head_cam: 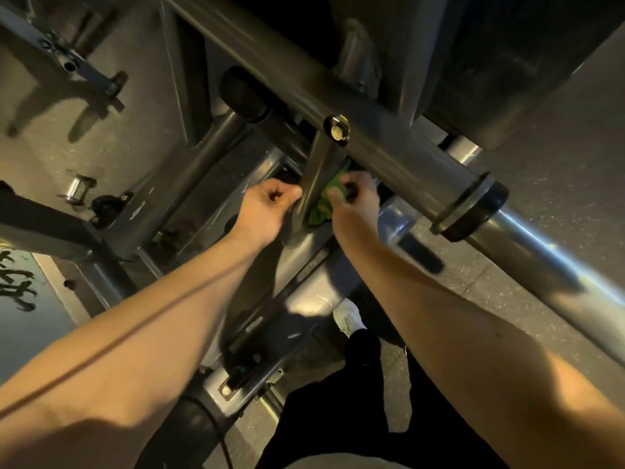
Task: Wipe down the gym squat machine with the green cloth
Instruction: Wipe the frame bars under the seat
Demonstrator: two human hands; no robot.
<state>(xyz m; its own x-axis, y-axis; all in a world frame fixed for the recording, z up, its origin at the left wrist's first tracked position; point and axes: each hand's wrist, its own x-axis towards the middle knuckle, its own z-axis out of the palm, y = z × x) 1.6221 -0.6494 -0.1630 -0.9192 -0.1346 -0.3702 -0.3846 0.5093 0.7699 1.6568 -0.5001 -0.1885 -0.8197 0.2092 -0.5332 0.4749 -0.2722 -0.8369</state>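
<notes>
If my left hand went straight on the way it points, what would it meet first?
Probably the slanted strut: the left hand sits right beside it, knuckles toward it, with the cloth just past. Depth is unclear.

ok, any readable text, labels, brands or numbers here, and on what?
Black brush-style characters on the pale grey floor panel, lower left: cropped and blurred, unreadable.
Grey steel squat machine frame: no label or number visible.
Crumpled green cloth: no print visible.
</notes>
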